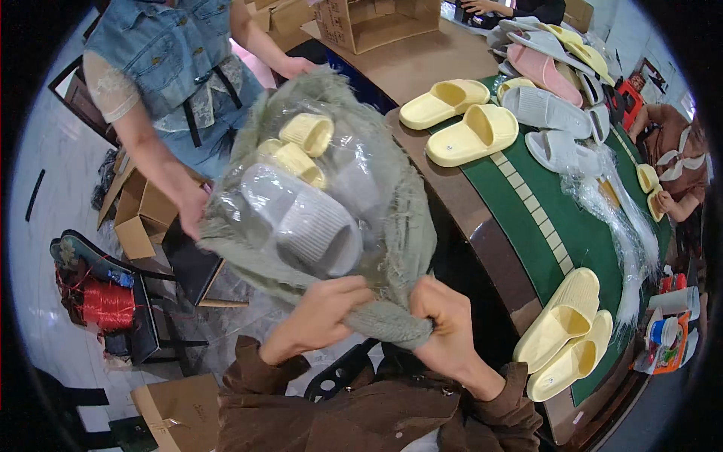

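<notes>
A grey-green woven sack [410,207] hangs wide-mouthed in front of me, its rim frayed. My left hand [322,310] and my right hand [446,325] are both closed round the near part of its rim, which is bunched into a thick roll between them. Inside lie grey slippers [309,226] and small yellow slippers [301,151], wrapped in clear plastic. Across from me, a co-worker in a denim vest [162,56] has one hand [194,211] at the sack's left side and the other at its far rim.
On the right, a green-topped table [520,218] bears yellow slippers [474,135], a heap of grey, pink and yellow slippers, and clear plastic bags [602,203]. Another person sits beyond it. At left are red twine [109,303] on a chair and cardboard boxes [177,410].
</notes>
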The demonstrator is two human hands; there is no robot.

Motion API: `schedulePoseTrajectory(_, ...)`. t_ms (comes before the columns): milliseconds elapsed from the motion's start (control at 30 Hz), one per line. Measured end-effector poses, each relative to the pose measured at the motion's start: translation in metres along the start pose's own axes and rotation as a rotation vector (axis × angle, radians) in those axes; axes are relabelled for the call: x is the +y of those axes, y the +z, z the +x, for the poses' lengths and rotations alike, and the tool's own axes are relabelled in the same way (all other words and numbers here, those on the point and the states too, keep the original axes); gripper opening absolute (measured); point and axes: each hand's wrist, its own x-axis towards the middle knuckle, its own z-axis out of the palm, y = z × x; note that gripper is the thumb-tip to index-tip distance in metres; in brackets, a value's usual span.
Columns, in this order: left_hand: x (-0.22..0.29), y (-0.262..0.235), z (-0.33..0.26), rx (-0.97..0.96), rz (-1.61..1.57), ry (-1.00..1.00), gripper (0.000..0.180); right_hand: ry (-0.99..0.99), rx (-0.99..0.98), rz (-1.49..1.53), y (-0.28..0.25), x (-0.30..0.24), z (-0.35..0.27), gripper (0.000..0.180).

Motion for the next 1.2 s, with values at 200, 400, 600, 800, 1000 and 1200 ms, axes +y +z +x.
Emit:
schedulePoseTrajectory(200,0.028,-0.042,-0.013,0.553,0.309,0.075,0.031,-0.232,-0.068,0.104,0.005,-0.048,0.042,0.025)
schedulePoseTrajectory(400,-0.001,-0.058,-0.021,0.763,0.497,-0.127,0.032,-0.425,-0.1,0.289,0.043,-0.064,0.065,0.031)
schedulePoseTrajectory(600,-0.016,-0.054,-0.028,0.8,0.545,-0.129,0.033,-0.343,-0.038,0.3,0.043,-0.026,0.038,0.047)
schedulePoseTrajectory(800,-0.012,-0.035,-0.048,0.87,0.528,-0.098,0.033,-0.25,-0.081,-0.243,0.044,0.044,0.035,0.045)
schedulePoseTrajectory(1000,-0.038,-0.061,-0.031,1.219,0.64,0.024,0.033,-0.299,0.091,-0.496,-0.015,0.049,0.072,0.014)
schedulePoseTrajectory(1200,-0.046,-0.088,-0.029,1.502,0.711,0.232,0.034,-0.619,0.273,-0.527,-0.011,-0.016,0.107,0.012)
